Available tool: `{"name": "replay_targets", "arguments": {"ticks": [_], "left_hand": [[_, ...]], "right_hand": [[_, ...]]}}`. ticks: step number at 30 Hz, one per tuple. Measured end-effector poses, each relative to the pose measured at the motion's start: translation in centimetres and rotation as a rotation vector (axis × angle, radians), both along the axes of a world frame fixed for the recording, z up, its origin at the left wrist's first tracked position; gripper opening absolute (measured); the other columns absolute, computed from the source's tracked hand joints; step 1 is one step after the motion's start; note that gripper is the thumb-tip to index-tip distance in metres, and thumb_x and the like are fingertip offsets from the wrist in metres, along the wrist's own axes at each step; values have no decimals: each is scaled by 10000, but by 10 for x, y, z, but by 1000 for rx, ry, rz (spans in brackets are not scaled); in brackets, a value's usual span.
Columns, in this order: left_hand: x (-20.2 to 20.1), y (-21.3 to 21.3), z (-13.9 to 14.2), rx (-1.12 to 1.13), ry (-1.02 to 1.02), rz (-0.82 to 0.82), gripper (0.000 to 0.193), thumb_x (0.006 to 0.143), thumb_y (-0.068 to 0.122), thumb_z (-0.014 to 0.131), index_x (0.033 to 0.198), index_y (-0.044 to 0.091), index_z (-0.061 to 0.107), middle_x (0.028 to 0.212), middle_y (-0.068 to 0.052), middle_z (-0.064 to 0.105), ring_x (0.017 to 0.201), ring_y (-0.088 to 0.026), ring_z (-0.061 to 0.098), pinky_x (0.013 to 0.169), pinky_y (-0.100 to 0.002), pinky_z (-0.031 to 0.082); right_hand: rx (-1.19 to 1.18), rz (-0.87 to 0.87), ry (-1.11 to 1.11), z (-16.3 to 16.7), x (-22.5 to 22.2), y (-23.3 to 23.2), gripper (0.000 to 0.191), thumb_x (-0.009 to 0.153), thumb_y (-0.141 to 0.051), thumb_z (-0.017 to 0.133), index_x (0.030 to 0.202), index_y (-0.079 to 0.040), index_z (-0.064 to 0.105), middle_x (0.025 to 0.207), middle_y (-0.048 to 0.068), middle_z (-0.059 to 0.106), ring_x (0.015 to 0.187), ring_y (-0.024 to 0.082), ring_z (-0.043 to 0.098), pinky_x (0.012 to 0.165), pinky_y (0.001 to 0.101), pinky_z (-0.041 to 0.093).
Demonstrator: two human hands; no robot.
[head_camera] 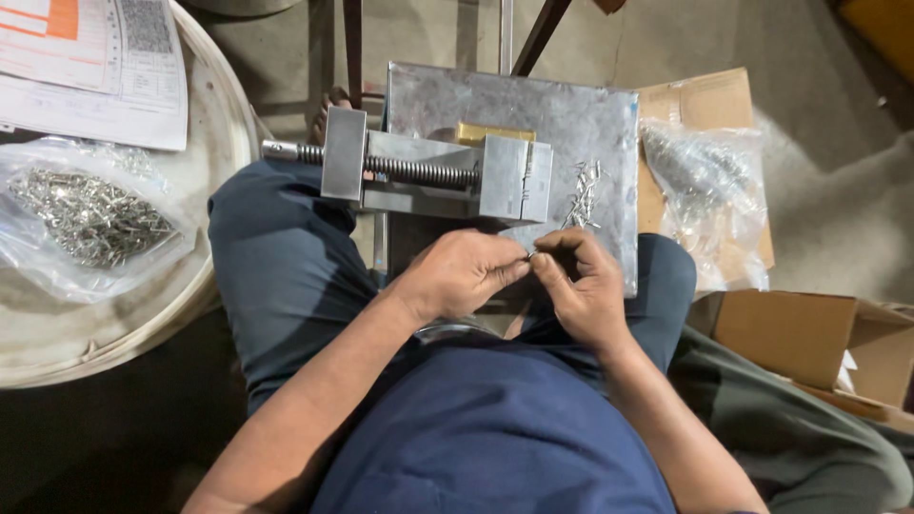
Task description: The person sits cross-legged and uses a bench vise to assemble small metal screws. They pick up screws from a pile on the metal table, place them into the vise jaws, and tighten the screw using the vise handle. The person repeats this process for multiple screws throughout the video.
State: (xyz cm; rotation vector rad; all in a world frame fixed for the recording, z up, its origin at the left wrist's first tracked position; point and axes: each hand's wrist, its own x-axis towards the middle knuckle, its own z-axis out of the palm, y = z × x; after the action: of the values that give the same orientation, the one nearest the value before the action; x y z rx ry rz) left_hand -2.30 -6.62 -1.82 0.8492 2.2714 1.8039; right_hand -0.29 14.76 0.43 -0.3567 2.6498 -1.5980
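Looking down, I find my left hand (462,274) and right hand (583,286) pinched together on a tiny silver metal pin (529,255), its axis too small to judge. The grey steel vise (433,169) sits just beyond on the scuffed metal plate (590,114), loose pins (583,195) nearer my right hand.

Warm, dim light is falling from above, glaring softly off the steel plate (571,114) and the plastic bag (709,186). Deep shadow is swallowing the lower left corner. Focus is holding sharp, edges bending slightly.
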Motion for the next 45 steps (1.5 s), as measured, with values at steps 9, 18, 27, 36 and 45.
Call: {"name": "replay_targets", "arguments": {"ticks": [9, 18, 27, 36, 45], "left_hand": [[2, -5, 8, 92, -82, 62, 285, 983, 281, 664, 1114, 29, 691, 900, -173, 705, 783, -317, 683, 693, -368, 545], [3, -8, 11, 112, -335, 34, 326, 936, 252, 727, 1140, -2, 710, 895, -135, 743, 769, -177, 696, 715, -313, 565], [2, -9, 9, 142, -358, 24, 308, 934, 226, 732, 1129, -10, 707, 886, -119, 740, 772, -153, 685, 714, -303, 562], [2, -9, 14, 120, -353, 26, 306, 933, 221, 730, 1131, -11, 708, 865, -125, 733, 738, -161, 662, 686, -309, 550], [2, -11, 17, 114, -364, 14, 314, 940, 227, 720, 1150, -6, 706, 897, -114, 741, 759, -146, 679, 695, -303, 559]], "right_hand": [[124, 67, 177, 36, -18, -6, 83, 948, -45, 742, 993, -13, 681, 914, 51, 703, 809, 110, 676, 743, 260, 551], [340, 55, 409, 60, -51, -31, 65, 947, -39, 747, 995, -32, 703, 945, 101, 716, 816, 227, 718, 703, 319, 558], [363, 90, 422, 63, -53, -31, 68, 947, -40, 750, 993, -29, 702, 934, 102, 709, 839, 250, 715, 726, 332, 558], [373, 105, 403, 66, -53, -33, 62, 952, -43, 744, 998, -34, 702, 942, 98, 708, 834, 239, 716, 713, 326, 557], [387, 110, 375, 69, -55, -36, 60, 939, -41, 738, 994, -32, 719, 957, 96, 712, 829, 238, 715, 696, 322, 553]]}}
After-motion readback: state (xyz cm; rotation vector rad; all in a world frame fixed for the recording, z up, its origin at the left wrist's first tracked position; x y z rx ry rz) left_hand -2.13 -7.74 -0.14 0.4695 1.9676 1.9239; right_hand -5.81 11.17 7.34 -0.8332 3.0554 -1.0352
